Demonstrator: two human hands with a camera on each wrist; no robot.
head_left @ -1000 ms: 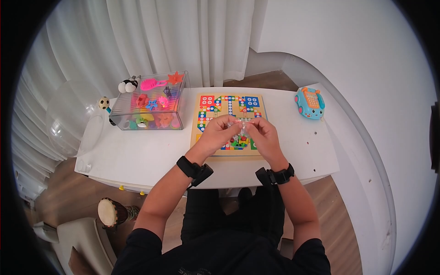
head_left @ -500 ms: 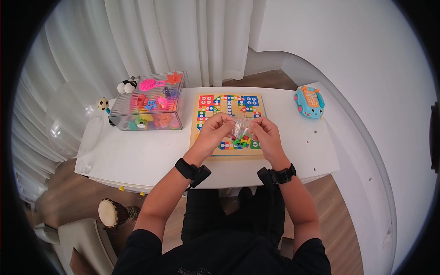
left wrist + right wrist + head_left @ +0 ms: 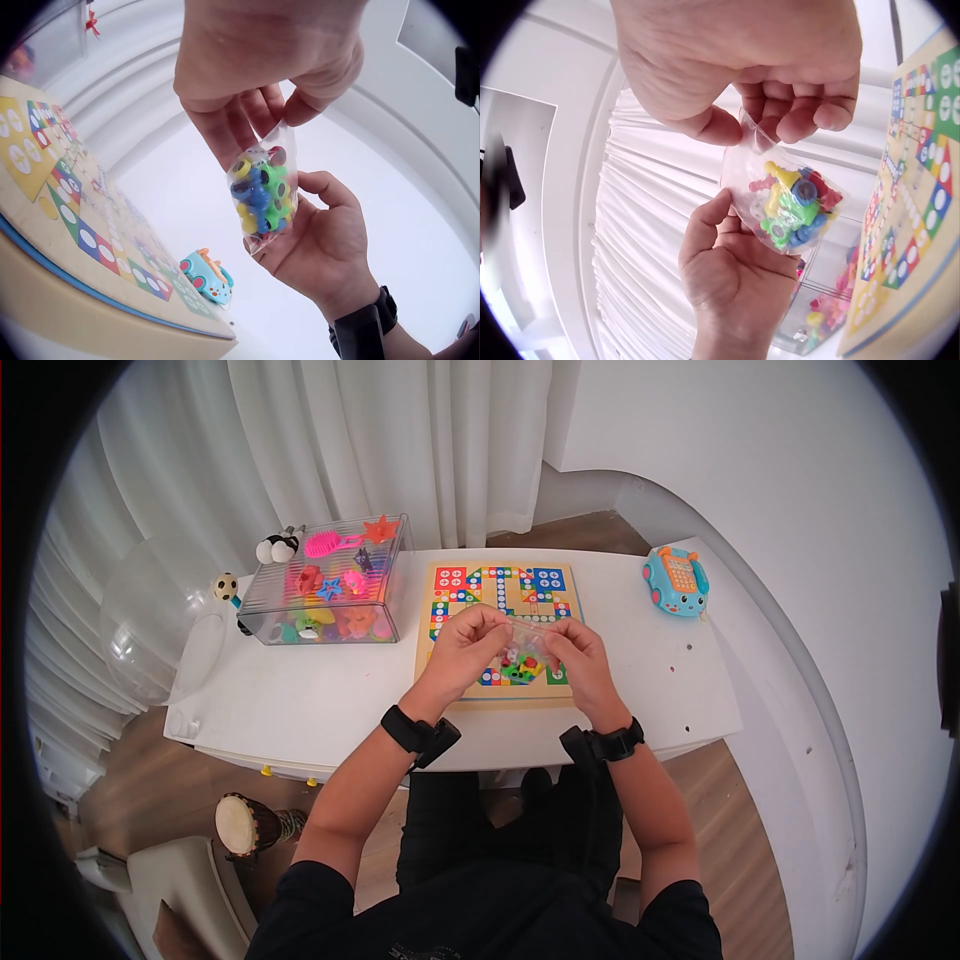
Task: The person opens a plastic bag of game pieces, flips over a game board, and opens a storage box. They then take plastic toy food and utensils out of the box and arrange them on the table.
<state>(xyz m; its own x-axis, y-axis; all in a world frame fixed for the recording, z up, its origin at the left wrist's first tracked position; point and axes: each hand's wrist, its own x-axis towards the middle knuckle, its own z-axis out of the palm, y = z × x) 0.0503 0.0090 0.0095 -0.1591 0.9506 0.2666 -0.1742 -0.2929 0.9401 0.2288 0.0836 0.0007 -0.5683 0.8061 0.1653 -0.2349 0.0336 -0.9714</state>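
Observation:
A clear plastic bag (image 3: 522, 655) of small red, yellow, green and blue pieces hangs between both hands, above the near part of a colourful game board (image 3: 502, 578). My left hand (image 3: 463, 653) pinches one upper corner between thumb and fingers; my right hand (image 3: 583, 660) pinches the other. In the left wrist view the pieces (image 3: 262, 191) lie bunched inside the bag. The right wrist view shows the bag (image 3: 791, 202) with its upper part stretched flat between the two hands. Whether its top is sealed I cannot tell.
A clear box (image 3: 325, 595) of toys, with more toys on its lid, stands at the table's left. A blue toy phone (image 3: 677, 582) sits at the right. A drum (image 3: 240, 826) and a beige chair (image 3: 180, 880) are on the floor at left.
The bag's top edge, bunched between the fingertips a second ago, is now spread wider as the hands have moved slightly apart. Both hands still pinch it.

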